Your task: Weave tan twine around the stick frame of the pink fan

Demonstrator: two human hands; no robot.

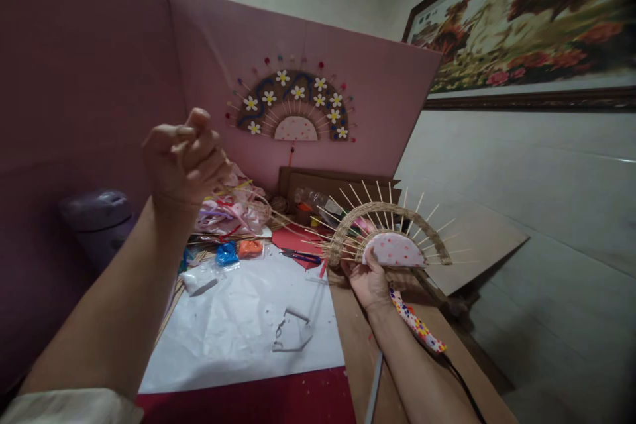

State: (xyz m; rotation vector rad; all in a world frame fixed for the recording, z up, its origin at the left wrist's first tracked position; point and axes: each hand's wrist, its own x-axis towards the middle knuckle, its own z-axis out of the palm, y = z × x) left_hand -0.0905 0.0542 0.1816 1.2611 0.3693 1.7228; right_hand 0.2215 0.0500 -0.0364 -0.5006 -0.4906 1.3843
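Observation:
My right hand (370,281) grips a half-round fan frame (392,212) at its lower edge, the thumb over the dotted pink-and-white half-disc (396,250). Thin sticks fan out from this base, and a band of woven cord (355,215) arches across them. My left hand (186,156) is raised at the left, its fingers curled closed. A straw-coloured cord (283,217) runs between the left hand and the fan's left end; the grip on it is partly hidden by the fingers.
A finished fan with white flowers (298,93) hangs on the pink board. White paper (238,331) carries glasses (293,331), thread snips (301,256) and blue (227,253) and orange packets (250,249). A colourfully dotted glue-gun-like tool (417,324) lies beside my right forearm. A bin (99,218) stands left.

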